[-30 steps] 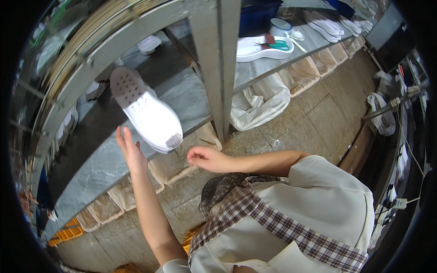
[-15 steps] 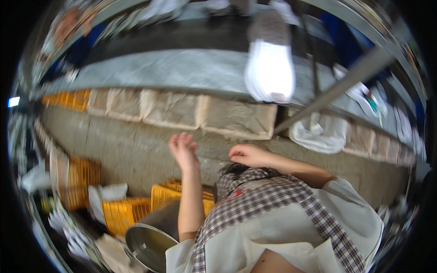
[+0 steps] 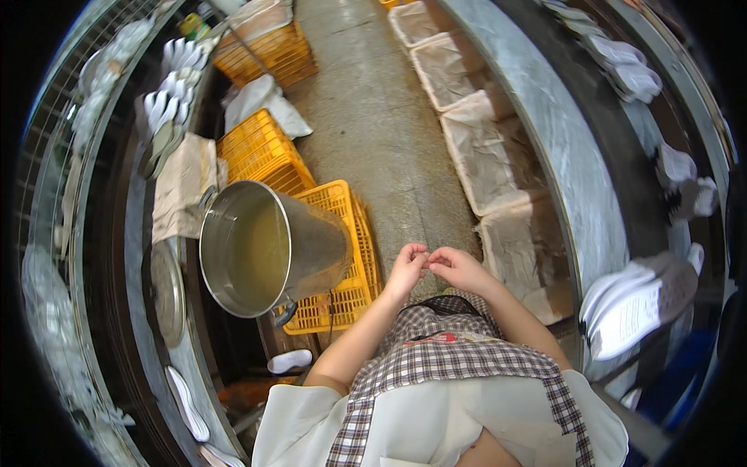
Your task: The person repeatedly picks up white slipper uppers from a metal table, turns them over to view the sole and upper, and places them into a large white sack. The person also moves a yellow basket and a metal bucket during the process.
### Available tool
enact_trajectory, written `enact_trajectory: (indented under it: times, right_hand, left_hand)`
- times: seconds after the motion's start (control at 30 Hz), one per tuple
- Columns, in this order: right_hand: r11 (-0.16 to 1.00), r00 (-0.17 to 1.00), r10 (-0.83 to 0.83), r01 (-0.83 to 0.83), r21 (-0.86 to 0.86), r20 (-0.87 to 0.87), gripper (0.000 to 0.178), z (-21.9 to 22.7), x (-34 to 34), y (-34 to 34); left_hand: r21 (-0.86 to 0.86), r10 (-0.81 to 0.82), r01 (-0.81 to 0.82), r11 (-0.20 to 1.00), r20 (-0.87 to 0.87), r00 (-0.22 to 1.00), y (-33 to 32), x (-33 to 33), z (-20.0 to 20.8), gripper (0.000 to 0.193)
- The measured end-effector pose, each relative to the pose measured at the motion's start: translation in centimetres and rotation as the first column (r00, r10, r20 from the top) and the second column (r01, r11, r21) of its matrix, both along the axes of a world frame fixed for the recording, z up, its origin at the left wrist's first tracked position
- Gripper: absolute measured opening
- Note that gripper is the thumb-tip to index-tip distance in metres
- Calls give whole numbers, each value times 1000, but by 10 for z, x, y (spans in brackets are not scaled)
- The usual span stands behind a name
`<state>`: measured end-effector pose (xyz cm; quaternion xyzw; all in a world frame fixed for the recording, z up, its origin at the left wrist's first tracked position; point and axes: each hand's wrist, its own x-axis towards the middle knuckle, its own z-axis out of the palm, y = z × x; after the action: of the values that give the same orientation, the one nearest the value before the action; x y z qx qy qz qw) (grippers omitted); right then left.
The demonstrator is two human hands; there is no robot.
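My left hand (image 3: 409, 268) and my right hand (image 3: 456, 269) meet in front of my checked apron (image 3: 459, 362), fingertips touching. The fingers of both are curled and pinched together; anything between them is hidden or too small to make out. To the left, nearest my left hand, a large metal pot (image 3: 323, 245) of cloudy yellowish liquid stands by a yellow plastic crate (image 3: 342, 208). On the right, beyond my right hand, a stack of white shoe soles (image 3: 622, 311) rests on the bench.
Cloth-lined bins (image 3: 498, 175) line the right side below a grey bench belt (image 3: 545, 101). More yellow crates (image 3: 268, 152) stand at left along the concrete aisle floor (image 3: 350, 93). A round metal lid (image 3: 166, 292) leans on the left bench, near other soles (image 3: 187, 403).
My view has swung left, from facing the bench to looking along the aisle. My hands, apart before with the left one's fingers spread, have come together at the fingertips.
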<state>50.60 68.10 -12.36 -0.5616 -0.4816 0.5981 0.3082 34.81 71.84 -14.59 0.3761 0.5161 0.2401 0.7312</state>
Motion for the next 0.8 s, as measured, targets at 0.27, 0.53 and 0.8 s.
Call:
enact_trajectory:
  times: [0.27,0.53,0.8]
  right_hand:
    - [998,994,6,1,65,-106,15,-36,-29,110]
    - [988,996,77,-83,-132,-53,23,-57,-47,245]
    - [942,989,-148,140,-305,-4,18,-39,-4,394]
  left_hand:
    - [-16,314,-314,949,-39,949,45,-28,-13,24]
    - [39,519,-523,851,87,850,210,-19,-65,27]
    - [63,642,-640,766,-18,766,397,-70,-86,31]
